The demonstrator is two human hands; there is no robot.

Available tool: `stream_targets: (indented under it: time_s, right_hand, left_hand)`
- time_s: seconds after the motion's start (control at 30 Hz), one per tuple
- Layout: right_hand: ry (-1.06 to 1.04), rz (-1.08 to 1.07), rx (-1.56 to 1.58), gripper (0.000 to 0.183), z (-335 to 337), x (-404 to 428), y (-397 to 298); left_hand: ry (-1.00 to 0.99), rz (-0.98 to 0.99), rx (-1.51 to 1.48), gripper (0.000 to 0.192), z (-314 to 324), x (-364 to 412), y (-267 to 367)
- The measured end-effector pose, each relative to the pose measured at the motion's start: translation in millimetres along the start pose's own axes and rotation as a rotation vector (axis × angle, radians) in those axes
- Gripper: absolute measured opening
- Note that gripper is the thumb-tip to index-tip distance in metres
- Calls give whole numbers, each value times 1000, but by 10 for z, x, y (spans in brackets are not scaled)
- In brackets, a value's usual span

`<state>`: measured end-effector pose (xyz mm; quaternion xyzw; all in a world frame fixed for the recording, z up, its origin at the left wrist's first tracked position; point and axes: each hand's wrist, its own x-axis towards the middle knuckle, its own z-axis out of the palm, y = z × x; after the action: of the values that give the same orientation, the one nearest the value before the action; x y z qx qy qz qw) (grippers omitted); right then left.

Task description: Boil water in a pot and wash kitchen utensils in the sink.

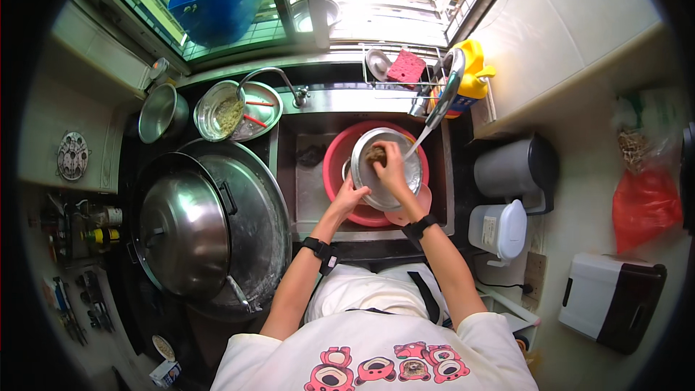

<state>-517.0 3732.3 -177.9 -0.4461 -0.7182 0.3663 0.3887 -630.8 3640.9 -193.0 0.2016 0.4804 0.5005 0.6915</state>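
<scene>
My left hand point(349, 195) grips the near-left rim of a round metal bowl point(388, 190), thumb over the edge. Inside the bowl, my right hand point(392, 167) pinches a brown scrubbing pad point(376, 156) against its surface. The bowl is tilted over a red plastic basin point(332, 184), which stands in the sink point(309, 201). From the upper right a chrome faucet point(448, 95) reaches down, with a pale stream below its spout towards the bowl. A pink plastic dipper or bowl point(421, 207) shows partly beneath the metal bowl. What the basin holds is mostly hidden.
Left of the sink, a large lidded wok point(184, 228) rests on a wide metal tray point(260, 217). Behind it are metal bowls point(209, 111) and a small tap point(298, 95). A wire rack with a pink sponge point(407, 67), a yellow bottle point(472, 73) and pitchers point(497, 228) flank the right.
</scene>
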Motion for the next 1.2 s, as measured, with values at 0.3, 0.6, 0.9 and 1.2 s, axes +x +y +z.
stream_targets:
  time_s: [0.3,0.6,0.9,1.2]
  right_hand:
    - [221,333,271,33,-122,105,249]
    - [289,234,0,24,73,171,205]
    - [168,20,89,23,55,150,94]
    - [283,268,106,21,-201,358,506]
  left_hand:
    - [-81,35,34,73,69,6,1]
    - [-37,68,146,67,-18,32,95]
    - [-15,-1,184,66,115,7,287]
    - [-196,161,262,70,206,76,220]
